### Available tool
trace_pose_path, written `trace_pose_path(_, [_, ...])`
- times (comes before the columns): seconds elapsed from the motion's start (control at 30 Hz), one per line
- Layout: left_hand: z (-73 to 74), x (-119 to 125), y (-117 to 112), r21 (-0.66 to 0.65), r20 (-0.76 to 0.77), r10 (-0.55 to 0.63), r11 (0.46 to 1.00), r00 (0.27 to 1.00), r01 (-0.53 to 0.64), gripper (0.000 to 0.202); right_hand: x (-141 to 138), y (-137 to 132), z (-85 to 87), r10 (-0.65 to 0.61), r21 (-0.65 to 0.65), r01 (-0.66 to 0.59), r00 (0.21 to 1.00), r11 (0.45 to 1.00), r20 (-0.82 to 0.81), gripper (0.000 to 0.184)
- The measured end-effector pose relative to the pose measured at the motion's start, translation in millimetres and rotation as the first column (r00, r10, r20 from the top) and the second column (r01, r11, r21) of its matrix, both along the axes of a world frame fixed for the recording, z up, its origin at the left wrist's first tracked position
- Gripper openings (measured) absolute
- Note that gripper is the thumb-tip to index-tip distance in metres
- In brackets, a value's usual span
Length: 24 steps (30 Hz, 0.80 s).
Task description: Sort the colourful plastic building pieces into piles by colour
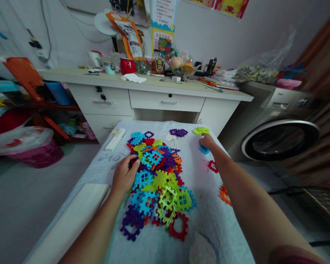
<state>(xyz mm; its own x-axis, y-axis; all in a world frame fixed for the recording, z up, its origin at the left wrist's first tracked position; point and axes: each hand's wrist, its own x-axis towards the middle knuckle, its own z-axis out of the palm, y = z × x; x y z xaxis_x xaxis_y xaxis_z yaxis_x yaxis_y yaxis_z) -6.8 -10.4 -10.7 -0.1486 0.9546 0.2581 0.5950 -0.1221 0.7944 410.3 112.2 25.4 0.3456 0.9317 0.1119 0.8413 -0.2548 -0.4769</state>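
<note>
Loosely, the left hand (125,174) curls at the left edge of a heap of plastic pieces (161,179), thumb and fingertips against it; whether a piece is pinched there I cannot tell; the right hand (208,141) reaches farther out, its fingers at the lime-green pieces (200,130) near the far right corner of the table; these lie flat on the cloth (206,227), and whether the fingers grasp or only touch them is unclear.

Just beside the right hand, on its near side, lies a blue piece (204,149); nearer along the same edge come a red piece (213,166) and then an orange piece (225,195), well apart; purple pieces (178,132) lie by the far edge, between the heap and the lime-green group; the heap itself fills the middle of the table, its notched squares overlapping in blue, lime green, purple, red and orange.

Beyond the left hand, a white oblong object (115,139) lies near the far left corner; behind the table stands a white desk (112,99) with 1 red pot (128,66) and 1 jar (158,63) on top; a washing machine (260,106) stands to the right, a pink bin (41,154) to the left.
</note>
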Motion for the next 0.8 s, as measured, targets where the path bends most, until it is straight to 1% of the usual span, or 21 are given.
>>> trace_pose_path(0.1, [0.1,1,0,-0.001,-0.001,-0.002,1.000,1.000,0.002,0.050,-15,-15,8.5,0.024,-0.012,-0.024,1.000,1.000,0.002,0.032])
trace_pose_path(0.13, [-0.3,1,0,0.001,-0.002,-0.005,1.000,1.000,0.005,0.050,-22,-22,11.7,0.067,-0.012,-0.067,0.998,0.998,-0.004,0.029])
trace_pose_path(0.2, [-1.1,1,-1,0.003,-0.003,-0.008,1.000,1.000,0.008,0.050,-38,-40,18.0,0.194,-0.003,-0.194,0.981,0.981,-0.029,0.026])
trace_pose_path(0.3, [-1.2,1,0,0.009,-0.001,0.000,1.000,1.000,0.000,0.051,-63,-73,26.0,0.392,0.007,-0.393,0.916,0.919,-0.088,0.026])
trace_pose_path(0.37, [-0.7,2,0,0.014,-0.005,0.004,1.000,1.000,-0.004,0.050,-78,-94,28.3,0.484,-0.030,-0.491,0.866,0.871,-0.125,0.025])
trace_pose_path(0.4, [-0.5,2,0,0.016,-0.009,0.004,1.000,1.000,-0.004,0.050,-86,-103,28.2,0.511,-0.048,-0.520,0.849,0.853,-0.134,0.025])
trace_pose_path(0.47, [-0.2,2,0,0.020,-0.018,0.003,1.000,1.000,-0.002,0.049,-99,-117,25.0,0.523,-0.075,-0.536,0.841,0.841,-0.140,0.024])
trace_pose_path(0.53, [-0.3,1,0,0.023,-0.022,0.002,1.000,1.000,-0.001,0.050,-109,-124,18.4,0.502,-0.084,-0.517,0.852,0.852,-0.147,0.025])
trace_pose_path(0.7, [-1.5,1,0,0.024,-0.026,-0.002,1.000,1.000,0.003,0.052,-121,-126,-0.7,0.404,-0.039,-0.412,0.905,0.910,-0.132,0.026])
trace_pose_path(0.8, [-2.7,0,1,0.028,-0.028,-0.007,1.000,1.000,0.008,0.052,-120,-125,-7.4,0.370,-0.015,-0.376,0.917,0.927,-0.149,0.024])
